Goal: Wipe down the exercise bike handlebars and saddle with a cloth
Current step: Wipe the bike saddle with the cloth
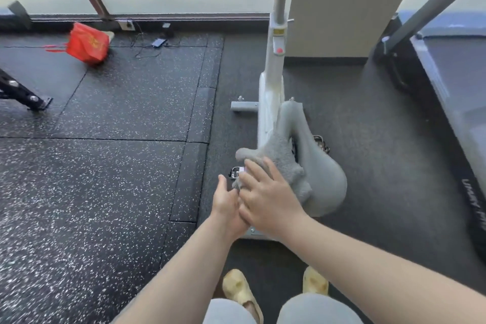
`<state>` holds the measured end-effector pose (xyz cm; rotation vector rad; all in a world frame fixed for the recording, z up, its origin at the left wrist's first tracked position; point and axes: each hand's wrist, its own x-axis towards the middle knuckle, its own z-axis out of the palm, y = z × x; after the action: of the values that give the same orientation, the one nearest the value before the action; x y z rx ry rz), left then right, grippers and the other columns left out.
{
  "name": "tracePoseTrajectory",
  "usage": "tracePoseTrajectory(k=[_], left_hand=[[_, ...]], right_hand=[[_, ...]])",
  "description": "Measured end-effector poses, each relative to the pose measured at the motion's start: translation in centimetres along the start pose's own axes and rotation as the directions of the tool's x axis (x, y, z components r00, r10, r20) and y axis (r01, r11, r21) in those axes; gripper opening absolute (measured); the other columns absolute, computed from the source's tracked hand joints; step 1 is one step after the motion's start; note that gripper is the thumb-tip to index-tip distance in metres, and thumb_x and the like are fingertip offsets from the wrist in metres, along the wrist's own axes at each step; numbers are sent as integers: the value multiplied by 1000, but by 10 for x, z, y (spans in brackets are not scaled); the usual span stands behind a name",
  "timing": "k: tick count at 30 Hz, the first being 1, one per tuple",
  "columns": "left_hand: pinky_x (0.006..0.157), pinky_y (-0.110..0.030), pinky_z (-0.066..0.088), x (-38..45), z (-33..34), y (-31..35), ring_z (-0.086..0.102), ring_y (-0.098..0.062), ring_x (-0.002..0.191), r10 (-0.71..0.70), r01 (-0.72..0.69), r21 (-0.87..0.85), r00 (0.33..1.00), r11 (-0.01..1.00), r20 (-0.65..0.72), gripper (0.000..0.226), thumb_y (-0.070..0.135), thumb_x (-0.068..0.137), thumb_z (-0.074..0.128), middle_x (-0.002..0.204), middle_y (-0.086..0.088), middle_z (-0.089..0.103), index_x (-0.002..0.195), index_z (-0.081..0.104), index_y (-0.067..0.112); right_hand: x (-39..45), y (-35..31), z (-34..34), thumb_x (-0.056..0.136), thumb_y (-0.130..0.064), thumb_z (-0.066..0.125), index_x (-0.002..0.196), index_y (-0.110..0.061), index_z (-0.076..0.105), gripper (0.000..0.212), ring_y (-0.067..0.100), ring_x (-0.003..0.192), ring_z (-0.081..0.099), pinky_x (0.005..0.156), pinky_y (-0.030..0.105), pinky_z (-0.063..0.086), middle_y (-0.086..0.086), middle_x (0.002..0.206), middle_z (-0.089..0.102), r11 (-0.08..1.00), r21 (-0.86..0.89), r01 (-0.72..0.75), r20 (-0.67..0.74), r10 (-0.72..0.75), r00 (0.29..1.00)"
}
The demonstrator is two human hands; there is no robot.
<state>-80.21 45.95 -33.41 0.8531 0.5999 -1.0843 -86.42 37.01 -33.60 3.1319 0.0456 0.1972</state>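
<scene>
— Any writing you can read?
— Only pale lettering on the treadmill [447,102] side rail, too warped to make out. The red bag [88,43] has a gold emblem, unreadable.

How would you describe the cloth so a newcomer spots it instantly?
Find the white bike in mid-frame; its grey saddle sits nearest the person. The cloth is the fuzzy grey rag draped over the saddle's left side, under the right hand. Its nubby texture sets it apart from the smooth saddle.
</scene>
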Motion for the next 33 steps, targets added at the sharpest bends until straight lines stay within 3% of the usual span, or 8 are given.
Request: tracePoseTrajectory(k=[9, 13, 15, 17, 19, 23, 28, 33], left_hand=[[79, -42, 52, 18, 11, -1, 63, -36, 107, 68, -62, 173, 997, 983, -26, 69, 62, 96, 28, 115, -21, 68, 119, 63, 8], [79, -40, 53, 16, 21, -1, 66, -33, 102, 103, -84, 194, 991, 977, -87, 64, 62, 93, 39, 113, -17, 70, 116, 66, 9], [81, -38, 52, 17, 27, 0, 66, -28, 104, 161, -137, 209, 981, 968, -104, 59, 61, 94, 36, 118, -8, 69, 123, 60, 14], [78, -34, 51, 16, 36, -2, 64, -21, 103, 221, -174, 294, 966, 940, -134, 48, 58, 96, 35, 118, 0, 67, 123, 58, 24], [87, -37, 51, 18, 39, -5, 63, -20, 103, 305, -218, 395, 937, 893, -173, 41, 55, 94, 41, 116, 3, 67, 118, 62, 30], [99, -49, 48, 27, 39, -14, 64, -23, 105, 425, -285, 450, 871, 846, -248, 51, 62, 62, 51, 111, 6, 69, 102, 70, 37], [96, -42, 49, 20, 39, -16, 63, -24, 107, 394, -253, 460, 887, 851, -241, 43, 57, 79, 53, 119, 0, 66, 113, 67, 34], [93, -40, 51, 16, 41, -16, 62, -20, 102, 456, -302, 516, 867, 802, -201, 31, 43, 96, 43, 114, 4, 65, 117, 63, 30]], right_hand=[[-91, 37, 15, 96, -35, 42, 143, -35, 41, 47, 23, 145, 24, 112, 50, 25, -7, 158, 23, 952, -274, 138, -120, -176, 977], [-111, 47, 15, 99, -37, 36, 146, -40, 32, 48, 26, 144, 25, 113, 52, 26, 1, 157, 27, 982, -147, -122, -216, 89, 972], [-102, 41, 17, 101, -40, 29, 147, -28, 32, 48, 23, 146, 22, 114, 51, 25, 2, 157, 28, 848, 237, -474, -317, 529, 787], [-76, 34, 15, 98, -43, 28, 146, -23, 36, 53, 15, 143, 28, 116, 43, 26, -3, 154, 34, 342, 755, -559, -154, 922, 356], [-47, 27, 4, 95, -42, 32, 142, -23, 44, 52, 10, 135, 39, 113, 34, 30, -6, 145, 45, -84, 933, -350, 99, 995, 24], [-19, 26, 1, 80, -58, 44, 122, -18, 61, 60, 17, 111, 58, 98, 31, 42, -6, 116, 63, -526, 807, 269, 591, 704, -394], [7, -8, -19, 104, -29, 33, 147, 0, 24, 53, 34, 132, 37, 100, 26, 23, 22, 148, 35, -643, 734, 217, 660, 601, -451], [8, -25, -13, 99, -19, 49, 150, -2, 10, 67, 31, 135, 28, 101, 17, 21, 22, 149, 24, -382, 909, -165, 300, 878, -374]])
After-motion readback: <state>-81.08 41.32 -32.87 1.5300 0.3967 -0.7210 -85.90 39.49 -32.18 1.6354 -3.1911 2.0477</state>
